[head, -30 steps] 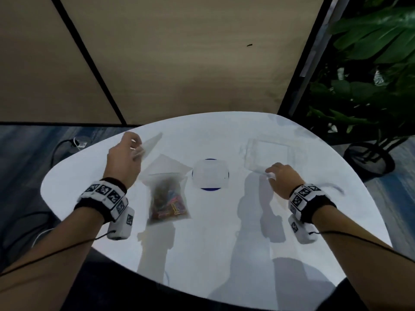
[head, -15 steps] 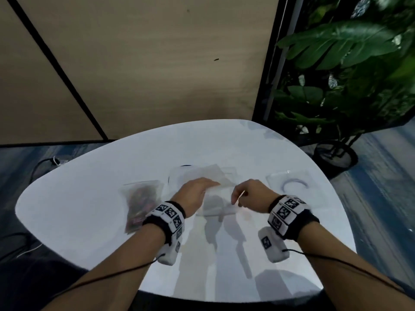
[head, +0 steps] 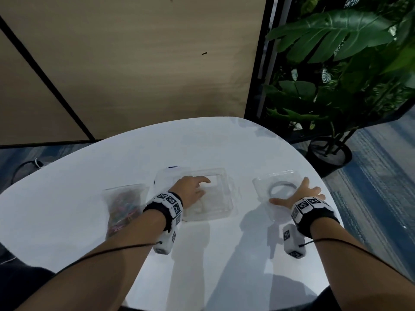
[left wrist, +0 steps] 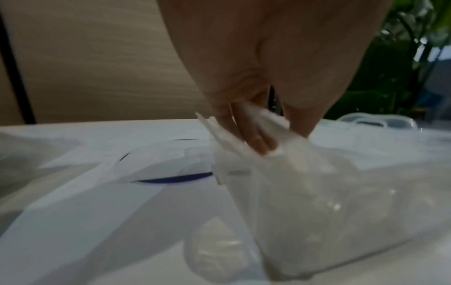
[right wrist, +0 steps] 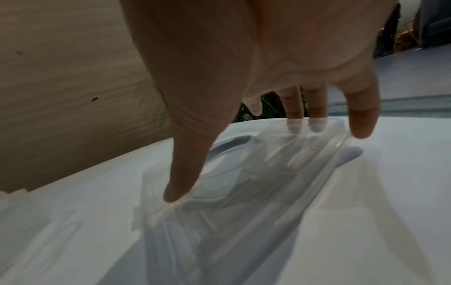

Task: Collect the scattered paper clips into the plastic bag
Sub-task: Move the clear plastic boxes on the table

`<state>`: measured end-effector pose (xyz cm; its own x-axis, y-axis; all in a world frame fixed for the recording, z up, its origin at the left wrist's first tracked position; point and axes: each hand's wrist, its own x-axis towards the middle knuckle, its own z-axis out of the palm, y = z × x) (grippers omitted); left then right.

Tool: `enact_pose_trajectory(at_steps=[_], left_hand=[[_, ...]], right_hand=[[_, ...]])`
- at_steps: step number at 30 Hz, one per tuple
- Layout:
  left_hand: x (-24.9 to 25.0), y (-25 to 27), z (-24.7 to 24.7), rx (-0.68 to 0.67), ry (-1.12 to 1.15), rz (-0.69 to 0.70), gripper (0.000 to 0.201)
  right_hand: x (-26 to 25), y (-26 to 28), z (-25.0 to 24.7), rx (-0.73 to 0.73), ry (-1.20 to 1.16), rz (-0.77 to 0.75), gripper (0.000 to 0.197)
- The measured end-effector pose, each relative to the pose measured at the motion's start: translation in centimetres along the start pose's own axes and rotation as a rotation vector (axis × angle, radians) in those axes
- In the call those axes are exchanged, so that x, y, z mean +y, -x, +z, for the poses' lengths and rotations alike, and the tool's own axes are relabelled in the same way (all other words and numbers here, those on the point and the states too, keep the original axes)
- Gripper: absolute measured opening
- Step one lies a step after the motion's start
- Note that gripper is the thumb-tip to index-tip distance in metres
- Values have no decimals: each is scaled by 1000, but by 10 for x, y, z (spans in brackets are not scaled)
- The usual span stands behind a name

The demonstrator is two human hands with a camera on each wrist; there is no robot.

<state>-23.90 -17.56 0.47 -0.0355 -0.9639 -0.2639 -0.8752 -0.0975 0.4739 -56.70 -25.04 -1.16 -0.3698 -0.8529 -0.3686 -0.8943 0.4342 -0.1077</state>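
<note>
Head view, white table [head: 67, 212]: one plastic bag [head: 122, 205] of coloured paper clips, left of the left forearm; two clear containers. Left hand [head: 190, 189] pinches thin clear plastic at the middle container [head: 222, 198]. Right hand [head: 301, 194], fingers spread, rests on the lid [head: 276, 182]. Blue disc mostly hidden. Potted plant [head: 332, 86] stands beyond the table.

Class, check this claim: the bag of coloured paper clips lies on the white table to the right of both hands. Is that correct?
Not quite. The head view shows the bag of coloured paper clips on the white table to the left of both hands, beside the left hand; the right hand is farther right.
</note>
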Motion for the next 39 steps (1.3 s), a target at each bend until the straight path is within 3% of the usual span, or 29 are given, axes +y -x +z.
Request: enact_pose_trajectory(at_steps=[3,5,8,10,13,16,19,22,26,30,34,39], left_hand=[[-4,-9,13,-81,-394,51,52],[-3,-7,17,-60,-536,98,59],[2,2,11,84,-449,136,62],[1,11,-1,180,-338,130,59],[-9,28,-22,239,-87,61,54],[-18,43,-34,324,251,-97,47],[-24,52,-30,342,422,-244,43],[-29,58,-17,277,448,-326,48],[-31,57,1,238,526,-394,60],[-29,46,11,266,618,-382,70],[-22,39,6,299,652,-407,68],[-18,38,1,279,692,-476,67]], right_hand=[[3,1,-1,1,54,61,127],[3,-4,-10,1,-26,57,104],[-13,-9,-42,40,-158,-90,52],[-34,-5,-63,122,-246,-231,33],[-68,16,-78,150,-658,-429,29],[-104,56,-63,-124,-1027,-498,30],[-133,79,-18,-335,-1023,-427,44],[-145,86,25,-436,-885,-341,48],[-142,85,45,-227,-507,-377,43],[-137,85,33,-43,-399,-442,29],[-121,83,32,124,-189,-498,35],[-115,74,29,-26,-403,-402,37]])
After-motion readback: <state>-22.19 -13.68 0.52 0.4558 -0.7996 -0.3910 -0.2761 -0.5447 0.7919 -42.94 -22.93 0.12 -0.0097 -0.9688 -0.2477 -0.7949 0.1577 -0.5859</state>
